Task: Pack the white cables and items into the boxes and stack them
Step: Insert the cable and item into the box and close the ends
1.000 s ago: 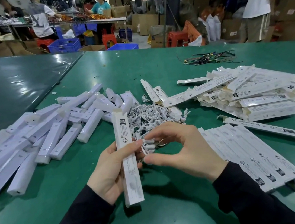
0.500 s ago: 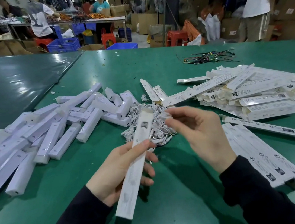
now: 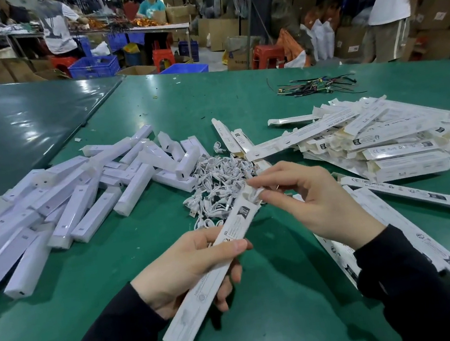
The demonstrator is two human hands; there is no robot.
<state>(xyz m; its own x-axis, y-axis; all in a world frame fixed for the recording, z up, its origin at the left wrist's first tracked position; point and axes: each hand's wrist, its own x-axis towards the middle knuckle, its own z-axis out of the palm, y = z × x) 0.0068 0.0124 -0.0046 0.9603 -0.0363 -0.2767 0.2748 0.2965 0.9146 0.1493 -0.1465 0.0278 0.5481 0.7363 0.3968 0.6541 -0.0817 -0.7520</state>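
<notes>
2 hands on 1 box right now, so here's the layout going left to right. Far left you've got the heap of white plastic-wrapped units (image 3: 63, 214) sprawled over the green table (image 3: 253, 105), none of them touched. Your left hand (image 3: 184, 267) is wrapped around the lower middle of the long white box (image 3: 215, 266), thumb across the printed face, fingers curled underneath. That box runs on a diagonal, closed end down by your left sleeve, open mouth pointing up and to the right.

Just behind the mouth sits the pile of white cables (image 3: 220, 187), loose on the table. Your right hand (image 3: 309, 202) is at that open end, thumb and forefinger pinched on what looks like a bit of white cable or the end flap; I honestly can't tell which from here.

So the whole thing hinges on that mouth: it's right at your right fingertips, and I'd guess anything going in has to slide down along the box's long axis toward your left palm. Further right are the flat printed boxes (image 3: 383, 146) in a messy heap, with a neater row (image 3: 410, 236) next to your right wrist.
</notes>
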